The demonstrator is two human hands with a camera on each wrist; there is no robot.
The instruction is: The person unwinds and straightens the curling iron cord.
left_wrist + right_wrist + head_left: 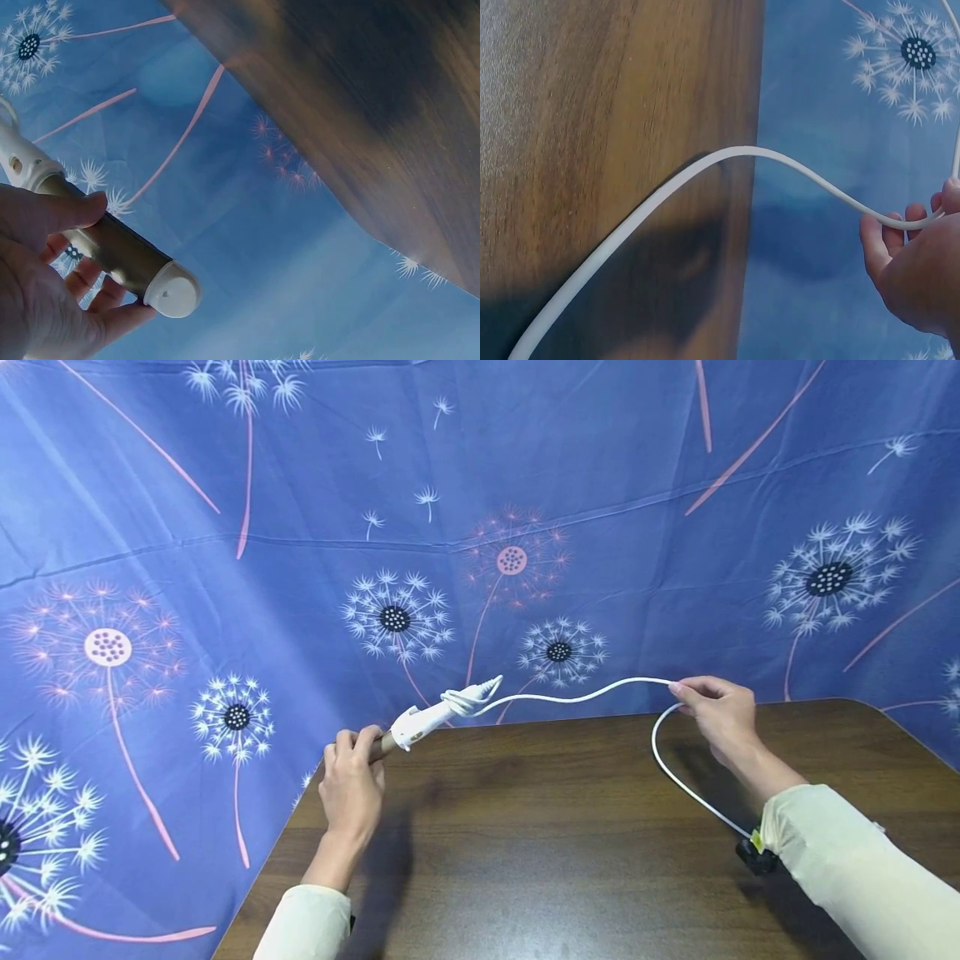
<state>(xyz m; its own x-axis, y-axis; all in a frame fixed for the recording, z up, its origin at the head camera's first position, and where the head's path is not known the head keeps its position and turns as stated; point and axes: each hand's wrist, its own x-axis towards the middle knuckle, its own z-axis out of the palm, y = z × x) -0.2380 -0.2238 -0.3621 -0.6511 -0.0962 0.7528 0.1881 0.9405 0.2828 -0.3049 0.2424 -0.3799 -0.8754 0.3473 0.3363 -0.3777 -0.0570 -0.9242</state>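
Observation:
My left hand (354,785) grips a curling iron (423,724) by its brown barrel (124,251), above the left side of the table. The barrel's white end cap (174,292) shows past the fingers in the left wrist view. The iron's white handle tilts up to the right, with some cord coiled round its far end. From there the white cord (637,679) runs in a loose wave to my right hand (720,718), which pinches it between thumb and fingers. Beyond the pinch, the cord (739,151) droops toward the right wrist; its plug end is hidden.
A brown wooden table (540,860) spreads beneath both hands. Behind it and at its left hangs a blue cloth (637,510) printed with dandelions. A black wrist device (756,855) sits under the right sleeve, close to the cord.

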